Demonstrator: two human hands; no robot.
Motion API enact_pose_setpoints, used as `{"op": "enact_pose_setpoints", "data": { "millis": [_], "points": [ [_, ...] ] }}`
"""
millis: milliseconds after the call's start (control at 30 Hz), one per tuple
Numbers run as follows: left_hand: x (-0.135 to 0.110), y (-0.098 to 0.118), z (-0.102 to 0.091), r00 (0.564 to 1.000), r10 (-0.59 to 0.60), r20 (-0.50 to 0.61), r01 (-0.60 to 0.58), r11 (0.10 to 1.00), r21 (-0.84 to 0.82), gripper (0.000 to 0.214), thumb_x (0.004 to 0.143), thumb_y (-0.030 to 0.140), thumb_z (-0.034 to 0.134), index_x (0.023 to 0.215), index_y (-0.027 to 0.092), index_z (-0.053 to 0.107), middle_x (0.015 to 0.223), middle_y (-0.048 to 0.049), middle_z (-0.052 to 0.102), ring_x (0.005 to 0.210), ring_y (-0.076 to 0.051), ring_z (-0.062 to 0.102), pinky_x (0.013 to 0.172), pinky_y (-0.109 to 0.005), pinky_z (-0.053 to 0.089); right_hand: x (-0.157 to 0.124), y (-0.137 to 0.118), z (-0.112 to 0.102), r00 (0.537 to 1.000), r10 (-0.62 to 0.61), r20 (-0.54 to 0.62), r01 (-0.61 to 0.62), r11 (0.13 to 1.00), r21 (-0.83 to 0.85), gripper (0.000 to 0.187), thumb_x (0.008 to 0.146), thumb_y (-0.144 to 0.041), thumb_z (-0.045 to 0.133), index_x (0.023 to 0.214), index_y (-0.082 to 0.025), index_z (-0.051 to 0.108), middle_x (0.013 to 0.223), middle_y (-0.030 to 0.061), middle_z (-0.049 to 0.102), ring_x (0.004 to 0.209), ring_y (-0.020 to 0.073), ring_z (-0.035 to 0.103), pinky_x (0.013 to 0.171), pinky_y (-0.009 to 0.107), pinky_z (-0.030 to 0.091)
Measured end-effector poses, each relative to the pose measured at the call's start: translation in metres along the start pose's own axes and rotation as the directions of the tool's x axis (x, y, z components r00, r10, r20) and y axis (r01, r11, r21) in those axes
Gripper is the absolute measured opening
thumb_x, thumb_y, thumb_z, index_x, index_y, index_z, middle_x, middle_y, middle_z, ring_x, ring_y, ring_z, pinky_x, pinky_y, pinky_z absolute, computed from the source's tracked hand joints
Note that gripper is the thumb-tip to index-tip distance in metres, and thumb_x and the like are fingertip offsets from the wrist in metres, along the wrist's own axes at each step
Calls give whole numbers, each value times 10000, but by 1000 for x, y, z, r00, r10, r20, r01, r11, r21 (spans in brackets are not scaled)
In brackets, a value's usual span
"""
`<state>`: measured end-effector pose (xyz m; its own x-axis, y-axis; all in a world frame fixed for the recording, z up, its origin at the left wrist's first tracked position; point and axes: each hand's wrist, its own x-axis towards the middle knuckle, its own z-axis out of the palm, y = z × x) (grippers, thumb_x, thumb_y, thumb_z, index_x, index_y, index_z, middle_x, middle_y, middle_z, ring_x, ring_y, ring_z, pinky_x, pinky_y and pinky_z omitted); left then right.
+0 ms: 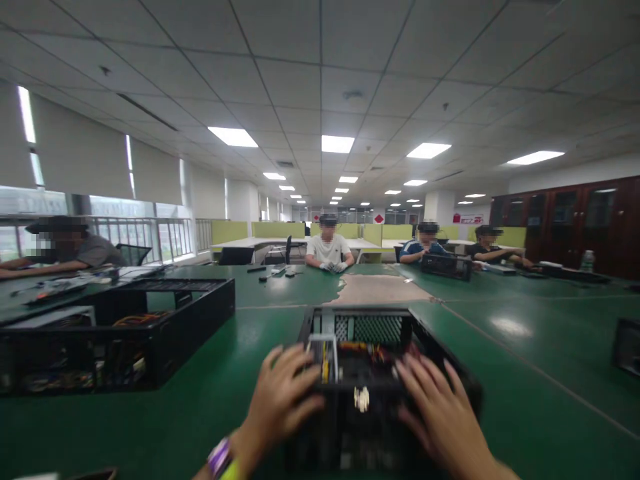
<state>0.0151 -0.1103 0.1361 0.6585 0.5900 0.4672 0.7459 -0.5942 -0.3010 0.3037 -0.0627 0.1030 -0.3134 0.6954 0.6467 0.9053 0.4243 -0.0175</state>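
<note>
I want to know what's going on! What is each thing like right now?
Computer case: open on top, wires showing.
Left hand: on the case's near left edge.
Right hand: on its near right edge.
Second case: open, lying at the left.
Table: green, shiny.
</note>
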Motion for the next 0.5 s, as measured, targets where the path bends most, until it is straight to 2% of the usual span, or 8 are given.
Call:
{"op": "enact_pose_setpoints", "data": {
  "millis": [33,67,100,167,233,300,400,500],
  "points": [
    [29,4,1,1000,2,17,-2,1000,-1,296,879,350,569,1139,211,593,1133,-64,618,983,-210,595,865,-423,495,32,7,14,978,202,60,-199,979,-42,608,789,-245,521,1386,-277,414,1464,56,366,1372,334,230,1112,556,119],
    [55,8,5,999,6,33,-6,1000,-2,317,893,362,550,1156,186,570,1168,-74,583,1006,-218,582,869,-423,494,59,12,27,899,421,121,-418,907,-54,673,747,-166,536,1404,-159,387,1495,129,285,1387,362,155,1109,570,69],
    [79,12,13,999,19,45,-19,1000,-3,332,904,361,535,1170,162,548,1186,-87,564,1010,-214,577,864,-427,496,78,13,39,875,467,127,-466,884,-46,679,755,-155,515,1407,-60,350,1481,215,267,1373,404,161,1083,611,84],
    [113,19,32,994,71,88,-72,997,4,307,900,367,540,1118,152,567,1120,-75,590,959,-196,590,835,-407,503,89,9,58,851,494,178,-505,863,15,632,785,-150,460,1400,-54,354,1457,224,312,1353,377,238,1070,563,205],
    [128,24,51,980,151,133,-154,988,14,249,861,356,589,971,136,625,960,-64,647,877,-197,602,786,-388,495,67,5,70,881,418,223,-453,881,138,541,821,-188,413,1359,-134,431,1406,147,424,1296,292,374,1039,431,334],
    [124,31,64,954,244,171,-251,968,17,150,800,287,647,794,138,654,793,-63,668,815,-215,600,730,-377,466,27,5,79,891,368,267,-436,857,274,428,854,-267,381,1238,-172,543,1269,97,566,1156,232,525,953,330,429],
    [101,46,70,909,370,194,-377,926,1,99,791,182,629,700,155,656,707,-64,665,769,-216,584,657,-360,406,-28,15,88,869,374,324,-487,760,430,422,882,-426,326,956,-170,652,883,81,697,821,237,646,742,328,508],
    [81,63,70,884,428,186,-426,903,-53,147,825,160,580,705,151,665,730,-74,671,761,-209,572,642,-351,366,-49,21,91,868,370,331,-496,677,545,435,855,-506,375,813,-178,658,747,64,682,753,249,632,696,338,482]
  ]
}}
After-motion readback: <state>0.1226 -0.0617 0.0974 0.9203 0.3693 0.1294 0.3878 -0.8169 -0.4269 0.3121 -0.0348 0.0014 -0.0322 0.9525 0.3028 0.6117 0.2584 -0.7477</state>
